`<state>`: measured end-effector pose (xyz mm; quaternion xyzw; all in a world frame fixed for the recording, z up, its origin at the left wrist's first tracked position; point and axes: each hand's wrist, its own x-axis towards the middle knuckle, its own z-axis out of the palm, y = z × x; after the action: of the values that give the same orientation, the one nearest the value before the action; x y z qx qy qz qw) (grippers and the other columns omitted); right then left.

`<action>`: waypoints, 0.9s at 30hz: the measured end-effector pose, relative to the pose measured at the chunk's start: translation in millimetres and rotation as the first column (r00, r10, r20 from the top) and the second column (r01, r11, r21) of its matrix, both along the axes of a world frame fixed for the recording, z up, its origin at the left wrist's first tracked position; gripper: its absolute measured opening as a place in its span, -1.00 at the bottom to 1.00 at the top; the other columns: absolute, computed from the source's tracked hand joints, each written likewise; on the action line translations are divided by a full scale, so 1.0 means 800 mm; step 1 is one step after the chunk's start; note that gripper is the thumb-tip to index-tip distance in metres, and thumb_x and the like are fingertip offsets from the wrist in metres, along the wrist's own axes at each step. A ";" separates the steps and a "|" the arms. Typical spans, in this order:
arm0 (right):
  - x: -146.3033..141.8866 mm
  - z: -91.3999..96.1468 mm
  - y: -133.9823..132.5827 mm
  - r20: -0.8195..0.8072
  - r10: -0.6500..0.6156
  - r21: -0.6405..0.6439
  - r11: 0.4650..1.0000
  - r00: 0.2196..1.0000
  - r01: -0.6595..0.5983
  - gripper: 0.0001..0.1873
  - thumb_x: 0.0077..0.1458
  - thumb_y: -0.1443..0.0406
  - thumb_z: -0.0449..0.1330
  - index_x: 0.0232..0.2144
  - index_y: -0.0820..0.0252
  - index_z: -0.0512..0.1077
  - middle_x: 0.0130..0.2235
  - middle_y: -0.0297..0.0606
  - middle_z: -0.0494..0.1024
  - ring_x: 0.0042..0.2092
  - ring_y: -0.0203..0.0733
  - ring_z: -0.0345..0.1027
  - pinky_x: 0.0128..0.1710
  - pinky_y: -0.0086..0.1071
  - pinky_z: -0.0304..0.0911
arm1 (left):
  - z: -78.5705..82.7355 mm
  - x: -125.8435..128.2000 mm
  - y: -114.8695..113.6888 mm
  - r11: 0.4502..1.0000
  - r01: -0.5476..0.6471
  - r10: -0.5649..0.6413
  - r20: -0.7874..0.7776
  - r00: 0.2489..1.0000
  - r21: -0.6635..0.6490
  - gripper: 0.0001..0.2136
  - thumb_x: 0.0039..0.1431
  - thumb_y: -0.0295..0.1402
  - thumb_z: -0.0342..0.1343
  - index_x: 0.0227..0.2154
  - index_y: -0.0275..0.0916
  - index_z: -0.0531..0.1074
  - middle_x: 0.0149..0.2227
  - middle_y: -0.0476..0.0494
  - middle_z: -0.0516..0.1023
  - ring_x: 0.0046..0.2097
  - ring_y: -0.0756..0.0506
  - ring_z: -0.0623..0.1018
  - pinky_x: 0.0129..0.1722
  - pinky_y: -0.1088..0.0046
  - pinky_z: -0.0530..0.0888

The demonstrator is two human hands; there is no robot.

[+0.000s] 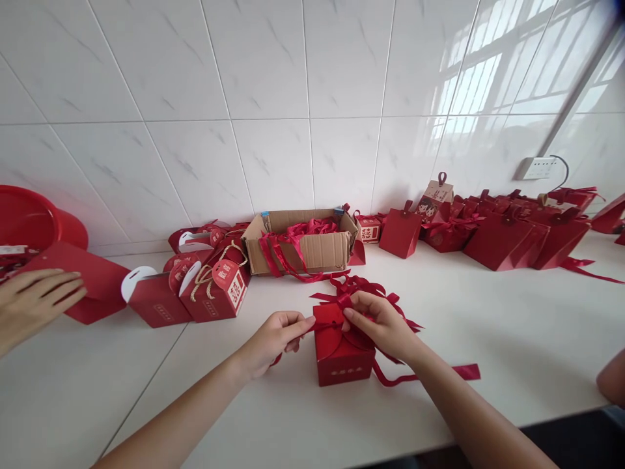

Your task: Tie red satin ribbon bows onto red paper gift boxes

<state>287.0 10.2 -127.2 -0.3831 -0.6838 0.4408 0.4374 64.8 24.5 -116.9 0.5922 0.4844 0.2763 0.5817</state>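
Note:
A small red gift box [344, 365] stands on the white table in front of me, its curved top flaps folded over. My left hand [278, 339] is closed at the box's left edge, pinching a red ribbon [322, 326] between thumb and finger. At the top right of the box my right hand [378, 319] also pinches the ribbon, with thumb and fingertips together. One ribbon tail [420, 376] trails over the table to the right. Behind the box lies a heap of loose red ribbons [361, 286], partly hidden by my right hand.
An open cardboard box [312, 254] of ribbons stands by the tiled wall. Red gift boxes [209, 306] sit left of it, and several more [502, 241] at right. Another person's hand [39, 299] is at far left near a red basin [68, 228].

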 end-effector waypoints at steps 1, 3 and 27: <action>-0.004 0.000 0.000 0.005 -0.037 -0.008 0.999 0.999 0.037 -0.76 0.22 0.14 0.07 -0.39 0.17 0.32 -0.42 -0.28 0.56 -0.35 -0.23 0.39 -0.33 -0.37 0.24 | 0.006 -0.001 0.000 1.000 0.000 0.000 0.023 1.000 -0.003 -0.60 0.00 -0.04 0.21 -0.65 -0.22 0.23 -0.66 0.16 0.09 -0.60 0.08 0.10 -0.52 0.51 0.16; -0.013 0.001 -0.002 0.032 -0.112 0.002 0.994 0.993 0.112 -0.79 0.19 0.17 0.09 -0.41 0.17 0.34 -0.46 -0.30 0.55 -0.38 -0.21 0.39 -0.34 -0.36 0.24 | 0.019 -0.002 -0.001 0.999 0.038 -0.037 0.047 0.998 -0.018 -0.59 0.00 -0.07 0.22 -0.69 -0.22 0.23 -0.70 0.19 0.00 -0.62 0.09 0.04 -0.49 0.50 0.20; -0.016 0.002 -0.006 0.114 -0.078 0.161 0.985 0.990 0.059 -0.65 0.23 0.14 0.06 -0.49 0.19 0.45 -0.44 -0.25 0.56 -0.38 -0.21 0.40 -0.36 -0.37 0.25 | 0.031 0.029 0.013 0.878 0.053 0.007 -0.123 0.992 0.475 -0.80 0.05 -0.17 0.21 -0.39 -0.21 0.54 -0.28 -0.11 0.61 -0.16 -0.17 0.54 -0.04 0.29 0.37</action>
<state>274.5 5.3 -125.4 -0.3967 -0.7278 0.3464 0.4392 87.7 34.8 -92.4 0.7386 0.4288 0.3438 0.3904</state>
